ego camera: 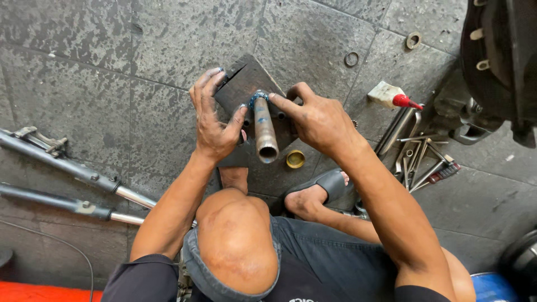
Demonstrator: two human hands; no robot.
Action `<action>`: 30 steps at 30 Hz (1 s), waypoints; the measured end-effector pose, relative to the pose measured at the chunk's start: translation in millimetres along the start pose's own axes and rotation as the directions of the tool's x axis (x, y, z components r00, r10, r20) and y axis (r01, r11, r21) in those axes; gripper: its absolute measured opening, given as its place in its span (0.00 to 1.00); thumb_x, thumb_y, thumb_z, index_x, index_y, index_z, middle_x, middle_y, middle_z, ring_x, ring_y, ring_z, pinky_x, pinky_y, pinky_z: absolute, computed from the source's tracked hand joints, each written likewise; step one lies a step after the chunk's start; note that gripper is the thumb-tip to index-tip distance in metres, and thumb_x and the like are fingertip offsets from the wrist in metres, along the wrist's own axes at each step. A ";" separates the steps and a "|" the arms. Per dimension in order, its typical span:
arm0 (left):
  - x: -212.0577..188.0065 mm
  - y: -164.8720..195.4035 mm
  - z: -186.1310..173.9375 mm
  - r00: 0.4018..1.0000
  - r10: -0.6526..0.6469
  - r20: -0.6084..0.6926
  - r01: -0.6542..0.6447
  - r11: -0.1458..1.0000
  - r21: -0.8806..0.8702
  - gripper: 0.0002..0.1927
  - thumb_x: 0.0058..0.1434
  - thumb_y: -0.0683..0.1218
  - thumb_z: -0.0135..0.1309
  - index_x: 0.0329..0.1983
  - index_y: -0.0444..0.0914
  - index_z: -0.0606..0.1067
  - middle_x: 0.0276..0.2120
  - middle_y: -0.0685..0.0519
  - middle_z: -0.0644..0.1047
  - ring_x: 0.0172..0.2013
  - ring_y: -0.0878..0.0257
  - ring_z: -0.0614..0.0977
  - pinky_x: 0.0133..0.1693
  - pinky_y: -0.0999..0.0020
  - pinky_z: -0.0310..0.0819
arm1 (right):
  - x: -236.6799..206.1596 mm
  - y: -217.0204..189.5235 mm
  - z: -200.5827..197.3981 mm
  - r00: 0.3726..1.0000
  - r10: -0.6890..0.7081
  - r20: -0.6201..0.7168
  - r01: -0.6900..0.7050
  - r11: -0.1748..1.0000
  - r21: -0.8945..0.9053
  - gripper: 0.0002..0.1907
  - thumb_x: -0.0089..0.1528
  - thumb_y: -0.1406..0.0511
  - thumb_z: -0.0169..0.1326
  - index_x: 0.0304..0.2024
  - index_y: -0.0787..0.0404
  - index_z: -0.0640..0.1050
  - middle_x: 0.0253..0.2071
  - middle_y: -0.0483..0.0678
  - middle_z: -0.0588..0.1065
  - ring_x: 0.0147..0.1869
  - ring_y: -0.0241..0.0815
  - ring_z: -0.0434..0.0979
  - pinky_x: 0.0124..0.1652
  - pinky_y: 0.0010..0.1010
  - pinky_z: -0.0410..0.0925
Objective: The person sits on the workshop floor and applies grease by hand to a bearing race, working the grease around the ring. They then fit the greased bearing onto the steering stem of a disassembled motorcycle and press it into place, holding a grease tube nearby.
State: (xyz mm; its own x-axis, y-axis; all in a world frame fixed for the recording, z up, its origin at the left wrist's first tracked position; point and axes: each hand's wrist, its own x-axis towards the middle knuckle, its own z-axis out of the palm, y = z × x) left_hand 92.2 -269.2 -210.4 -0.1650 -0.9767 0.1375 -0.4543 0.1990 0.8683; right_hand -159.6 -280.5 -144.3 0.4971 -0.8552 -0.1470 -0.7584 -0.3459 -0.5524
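- Right now, nearest the camera: your bent knee (238,240) in cut-off denim, sandalled foot (319,193) just past it on the stone floor (112,67).
- Brass-coloured cap (295,159) lies on the floor beside the tube's open end.
- Steel tube (265,131) stands on the dark wooden block (246,84), open end toward you, blue grease around its base.
- Left hand (215,120): loose, not clamped, thumb against the tube's side, blue-stained fingers spread over the block's edge.
- Right hand (319,120): fingers curled, index fingertip pressed on the greased ring at the tube's base; nothing gripped in it.
- Left of you: two fork legs (67,168) lying on the floor.
- Right: pile of wrenches and bars (417,159), white tube with red nozzle (391,96) behind them.
- Farthest: two small rings (351,59) on the floor, well apart from the block.
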 end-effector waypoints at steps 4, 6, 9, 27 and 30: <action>-1.2 2.1 -0.7 0.999 -0.036 0.007 0.036 0.999 -0.014 0.35 0.62 0.41 0.63 0.71 0.37 0.63 0.68 0.42 0.66 0.68 0.45 0.66 0.72 0.51 0.58 | 5.3 -3.1 -2.1 0.998 0.014 0.057 -0.012 0.999 -0.038 0.31 0.57 0.68 0.58 0.64 0.51 0.74 0.47 0.52 0.73 0.39 0.55 0.80 0.30 0.43 0.73; -3.0 3.9 -1.4 0.998 -0.054 0.007 0.055 0.998 -0.027 0.35 0.62 0.41 0.63 0.70 0.37 0.63 0.68 0.42 0.65 0.68 0.45 0.66 0.72 0.51 0.59 | 6.2 -8.3 -1.7 0.995 0.035 0.088 -0.028 0.997 -0.072 0.30 0.58 0.68 0.56 0.64 0.52 0.73 0.45 0.53 0.71 0.39 0.54 0.80 0.29 0.43 0.72; -1.6 4.0 -2.4 0.998 -0.055 0.006 0.055 0.998 -0.024 0.34 0.62 0.42 0.63 0.70 0.37 0.63 0.68 0.42 0.66 0.67 0.45 0.66 0.72 0.50 0.59 | 10.3 -13.9 -0.5 0.992 0.065 0.107 -0.049 0.989 -0.137 0.30 0.59 0.69 0.54 0.66 0.54 0.72 0.41 0.53 0.69 0.38 0.52 0.79 0.28 0.42 0.72; 24.1 -16.4 -24.5 0.998 0.053 0.020 -0.055 0.991 0.124 0.49 0.58 0.61 0.72 0.74 0.39 0.60 0.72 0.41 0.60 0.74 0.38 0.57 0.74 0.40 0.51 | 23.9 19.2 -17.4 0.858 0.224 0.462 -0.506 0.522 0.686 0.29 0.61 0.71 0.48 0.67 0.60 0.73 0.31 0.41 0.74 0.35 0.29 0.70 0.38 0.24 0.68; 28.9 -20.5 -25.3 0.998 0.067 -0.006 -0.066 0.992 0.106 0.51 0.57 0.65 0.71 0.74 0.39 0.59 0.72 0.42 0.60 0.74 0.38 0.57 0.75 0.40 0.51 | 25.6 21.3 -19.9 0.839 0.236 0.490 -0.542 0.432 0.721 0.29 0.61 0.71 0.49 0.67 0.61 0.73 0.31 0.40 0.73 0.35 0.29 0.69 0.36 0.23 0.67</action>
State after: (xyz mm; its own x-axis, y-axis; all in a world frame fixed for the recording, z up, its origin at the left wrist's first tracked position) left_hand 118.8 -303.5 -212.1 -0.1898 -0.9616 0.1982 -0.5327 0.2704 0.8019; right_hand -171.5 -317.4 -143.5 0.4448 -0.6103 -0.6555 -0.2932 0.5923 -0.7505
